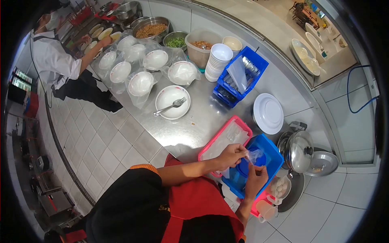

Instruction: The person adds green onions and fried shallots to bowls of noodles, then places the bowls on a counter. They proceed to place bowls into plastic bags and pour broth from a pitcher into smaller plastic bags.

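Observation:
Both hands pinch a small clear plastic bag (254, 155) above a blue basket (274, 160). My left hand (233, 157) holds the bag's left side with closed fingers. Opposite it, my right hand (256, 178) grips the lower right part. Under the bag, a round blue container sits in the basket, partly covered by the hands. Just left of the basket is a pink tray (206, 150) with clear plastic in it. A white bowl (173, 111) holding a fork and spoon (170, 106) stands farther left on the steel table.
Several plastic-wrapped bowls (141, 84) stand at the table's left. Stacked white bowls (219, 62) adjoin a blue cutlery basket (255, 60). Stacked white plates (268, 114) and a lidded pot (299, 151) are at the right. A co-worker (56, 60) handles bowls at the upper left.

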Motion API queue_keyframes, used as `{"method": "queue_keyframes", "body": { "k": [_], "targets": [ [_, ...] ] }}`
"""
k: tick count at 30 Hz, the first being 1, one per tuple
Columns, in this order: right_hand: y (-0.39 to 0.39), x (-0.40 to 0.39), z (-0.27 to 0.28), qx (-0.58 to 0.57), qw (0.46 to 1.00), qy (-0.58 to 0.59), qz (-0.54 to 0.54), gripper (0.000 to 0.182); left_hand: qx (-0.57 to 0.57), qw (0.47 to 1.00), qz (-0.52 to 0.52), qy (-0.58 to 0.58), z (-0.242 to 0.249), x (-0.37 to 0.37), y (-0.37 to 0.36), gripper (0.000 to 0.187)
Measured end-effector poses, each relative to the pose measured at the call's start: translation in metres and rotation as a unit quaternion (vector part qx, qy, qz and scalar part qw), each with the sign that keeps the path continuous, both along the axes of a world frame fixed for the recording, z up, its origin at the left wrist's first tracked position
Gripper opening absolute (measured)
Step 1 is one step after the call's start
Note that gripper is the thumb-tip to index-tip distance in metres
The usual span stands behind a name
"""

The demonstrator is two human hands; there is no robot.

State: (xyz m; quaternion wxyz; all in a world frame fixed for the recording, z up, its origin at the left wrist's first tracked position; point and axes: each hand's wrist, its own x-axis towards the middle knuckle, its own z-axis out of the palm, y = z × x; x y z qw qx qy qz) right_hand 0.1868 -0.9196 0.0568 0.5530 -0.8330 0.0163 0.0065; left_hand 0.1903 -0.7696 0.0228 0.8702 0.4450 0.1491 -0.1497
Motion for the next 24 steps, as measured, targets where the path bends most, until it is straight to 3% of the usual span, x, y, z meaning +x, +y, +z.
{"method": "queue_keyframes", "body": {
  "k": [1,2,4,6,7,8,10,12,14,15,16,18,20,22,23,24],
  "targets": [
    [-0.001,0.000,-0.006,0.001,0.997,-0.031,-0.077,0.024,-0.076,0.997,-0.019,0.017,-0.002,-0.002,-0.002,0.014],
    [-0.004,0.002,-0.008,0.001,0.996,-0.030,-0.078,0.024,-0.151,0.987,-0.039,0.034,-0.004,-0.004,-0.004,0.014],
    [-0.012,0.011,-0.005,0.030,0.971,-0.128,-0.199,0.021,-0.119,0.991,-0.024,0.059,0.000,-0.001,0.006,0.014],
    [-0.028,0.011,-0.002,0.072,0.975,-0.100,-0.186,0.014,-0.083,0.993,-0.015,0.082,-0.007,-0.001,0.010,0.014],
    [-0.022,0.008,0.012,0.110,0.987,-0.042,-0.113,0.013,0.063,0.997,0.016,-0.044,-0.018,-0.002,0.008,0.014],
    [-0.017,0.003,0.026,0.147,0.988,0.016,-0.039,0.013,0.203,0.963,0.047,-0.171,-0.027,-0.003,0.005,0.014],
    [-0.004,-0.010,0.032,0.167,0.984,0.060,0.004,0.020,0.194,0.971,0.001,-0.143,-0.013,-0.003,-0.002,0.013],
    [0.001,-0.014,0.018,0.099,0.992,0.076,0.034,0.016,0.130,0.980,-0.047,-0.143,0.002,-0.004,-0.011,0.012],
    [-0.005,-0.015,0.001,0.031,0.999,0.035,-0.017,0.012,0.176,0.963,-0.039,-0.201,-0.003,-0.003,-0.013,0.016],
    [-0.007,-0.014,-0.007,-0.032,0.998,0.007,-0.057,0.010,0.132,0.978,-0.081,-0.138,0.011,-0.005,-0.006,0.018],
    [-0.009,-0.014,-0.013,-0.026,0.998,0.001,-0.062,0.010,0.088,0.986,-0.123,-0.069,0.018,-0.007,-0.003,0.020],
    [-0.013,-0.009,-0.019,-0.195,0.968,-0.129,-0.089,0.009,0.077,0.986,-0.121,-0.081,0.010,-0.010,-0.011,0.023],
    [-0.019,-0.005,-0.018,-0.209,0.964,-0.149,-0.073,0.008,-0.049,0.969,-0.239,-0.027,-0.002,-0.012,-0.012,0.023],
    [-0.024,-0.007,-0.027,-0.073,0.995,0.000,-0.074,0.017,-0.029,0.957,-0.288,-0.020,-0.011,-0.006,-0.009,0.021],
    [-0.024,-0.008,-0.028,-0.069,0.995,-0.004,-0.072,0.017,-0.054,0.947,-0.316,0.020,-0.015,-0.004,-0.005,0.021],
    [-0.024,-0.008,-0.029,0.106,0.991,0.056,-0.061,0.028,-0.079,0.934,-0.342,0.060,-0.013,-0.001,0.000,0.020]
  ]
}}
